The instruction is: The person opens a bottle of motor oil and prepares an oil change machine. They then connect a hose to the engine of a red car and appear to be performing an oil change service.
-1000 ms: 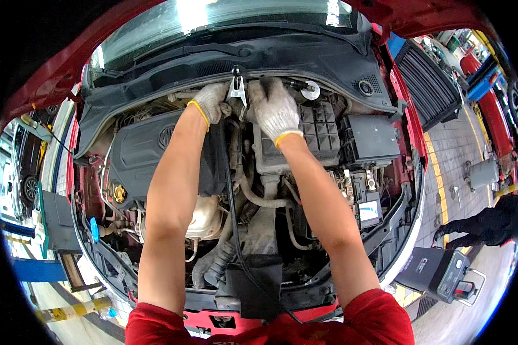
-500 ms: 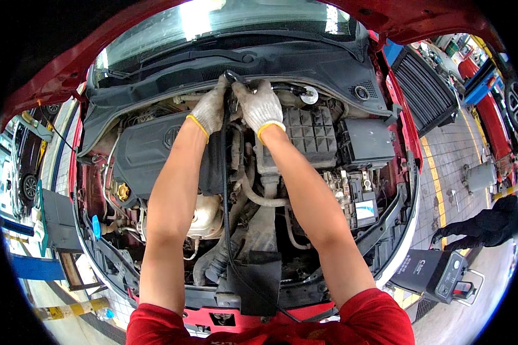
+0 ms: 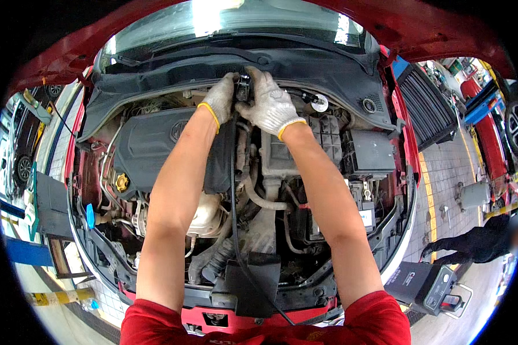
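Deep in the open engine bay, my two gloved hands hold a small black fitting with a shiny metal part [image 3: 243, 88]; its exact kind I cannot make out. My left hand [image 3: 220, 94] grips its left side, fingers closed. From the right, my right hand [image 3: 270, 106] closes round it with the thumb below and the fingers above. A black hose [image 3: 234, 201] runs from below the fitting toward me, over the front of the bay. Left of my hands lies the dark engine cover [image 3: 149, 146]; to the right is a ribbed black box [image 3: 322, 141].
A yellow oil cap [image 3: 121, 182] sits at the left. The raised red hood [image 3: 420, 34] arches overhead, and the windscreen [image 3: 242, 20] is behind. At the right stand a grey wheeled machine [image 3: 423, 284] and a person in dark clothes [image 3: 472, 244].
Both hands have shifted slightly right. The right hand has turned and spread more, so the black fitting with its metal part now shows between the hands. The hose top has moved right with them.
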A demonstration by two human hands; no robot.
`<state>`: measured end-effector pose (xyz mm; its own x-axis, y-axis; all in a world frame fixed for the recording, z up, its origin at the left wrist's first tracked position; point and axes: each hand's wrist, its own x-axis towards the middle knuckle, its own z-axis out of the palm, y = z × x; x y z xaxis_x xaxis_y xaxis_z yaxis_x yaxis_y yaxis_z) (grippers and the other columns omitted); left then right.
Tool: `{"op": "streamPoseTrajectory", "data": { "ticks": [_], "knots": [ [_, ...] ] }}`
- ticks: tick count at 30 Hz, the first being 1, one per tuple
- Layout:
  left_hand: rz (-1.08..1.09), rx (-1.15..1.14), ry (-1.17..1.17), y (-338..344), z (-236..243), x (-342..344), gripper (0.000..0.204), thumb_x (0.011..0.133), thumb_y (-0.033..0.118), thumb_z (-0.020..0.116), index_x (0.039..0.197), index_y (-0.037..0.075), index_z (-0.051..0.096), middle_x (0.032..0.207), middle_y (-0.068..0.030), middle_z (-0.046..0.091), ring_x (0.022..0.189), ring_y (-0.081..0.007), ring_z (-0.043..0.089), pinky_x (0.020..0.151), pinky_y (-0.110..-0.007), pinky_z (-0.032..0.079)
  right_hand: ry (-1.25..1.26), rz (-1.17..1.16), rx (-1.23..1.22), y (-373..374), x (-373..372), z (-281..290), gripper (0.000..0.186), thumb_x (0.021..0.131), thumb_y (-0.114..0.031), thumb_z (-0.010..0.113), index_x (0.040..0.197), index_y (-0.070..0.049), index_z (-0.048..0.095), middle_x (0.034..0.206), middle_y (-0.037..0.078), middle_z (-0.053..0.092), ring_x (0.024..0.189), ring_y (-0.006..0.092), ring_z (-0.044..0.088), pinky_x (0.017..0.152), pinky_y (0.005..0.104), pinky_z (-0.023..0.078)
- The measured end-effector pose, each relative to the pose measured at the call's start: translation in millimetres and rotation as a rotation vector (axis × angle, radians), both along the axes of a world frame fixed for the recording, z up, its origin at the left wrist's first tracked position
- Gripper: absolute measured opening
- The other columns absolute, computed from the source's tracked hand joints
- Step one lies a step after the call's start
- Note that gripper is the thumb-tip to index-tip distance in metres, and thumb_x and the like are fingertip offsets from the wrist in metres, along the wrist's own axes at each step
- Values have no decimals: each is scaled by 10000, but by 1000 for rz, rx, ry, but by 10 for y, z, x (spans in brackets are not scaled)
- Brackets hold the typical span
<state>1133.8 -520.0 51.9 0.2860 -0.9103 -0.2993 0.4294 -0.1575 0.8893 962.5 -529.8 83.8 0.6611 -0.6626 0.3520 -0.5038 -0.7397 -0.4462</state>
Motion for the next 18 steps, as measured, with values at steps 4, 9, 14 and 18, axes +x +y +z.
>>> {"op": "streamPoseTrajectory", "data": {
  "ticks": [4,9,14,18],
  "knots": [
    [-52,25,40,17,-135,46,425,1145,408,393,1293,97,642,1172,-95,734,1011,-265,707,862,-494,609,55,52,-180,-64,33,47,878,849,-374,823,1568,-59,429,1471,250,542,1359,425,560,1111,472,510],
    [-25,-83,179,149,-87,-70,394,1141,396,485,1293,71,646,1160,-109,744,1017,-237,731,886,-406,632,1,15,-277,-146,118,-23,779,870,-391,793,1501,-56,483,1373,245,608,1270,400,638,1045,476,559],
    [-109,-112,199,744,-207,-185,361,1118,434,547,1216,117,689,1004,-55,764,776,-177,719,623,-345,611,92,50,-326,-267,89,-12,754,890,-423,792,1483,-47,515,1298,262,666,1144,407,710,969,467,598],
    [-53,-47,25,1105,-194,-403,376,1045,447,682,1172,96,730,926,-43,745,675,-141,669,580,-297,542,80,177,-439,-456,67,-25,645,922,-403,769,1422,-49,567,1241,235,707,1084,386,728,911,464,604]
  ]
}}
